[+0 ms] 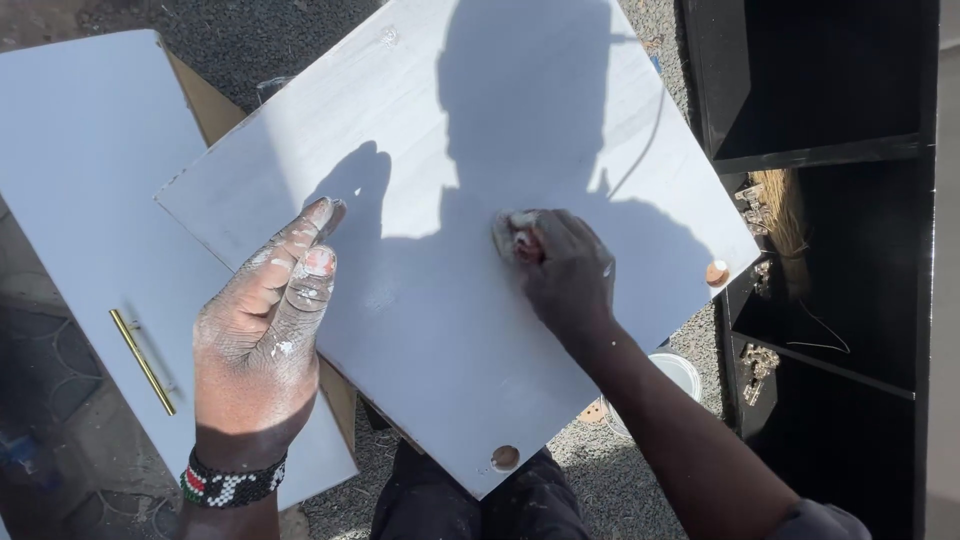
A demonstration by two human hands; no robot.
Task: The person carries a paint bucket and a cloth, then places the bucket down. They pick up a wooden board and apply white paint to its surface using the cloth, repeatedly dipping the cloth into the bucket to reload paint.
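Single head view, looking steeply down, close over white panel [450, 300]

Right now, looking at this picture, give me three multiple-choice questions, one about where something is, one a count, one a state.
1. Where does the right hand press the small pad?
A. on the white panel
B. on the black cabinet
C. on the gravel

2. How many round holes show along the panel's near edge?
A. none
B. two
C. five

3. How is the left hand?
A. clenched in a fist
B. open, fingers flat on the panel
C. gripping a brush

Answers: 1 A, the pad sits mid-panel under the fingers. 2 B, one at each corner. 3 B, the fingers lie stretched out.
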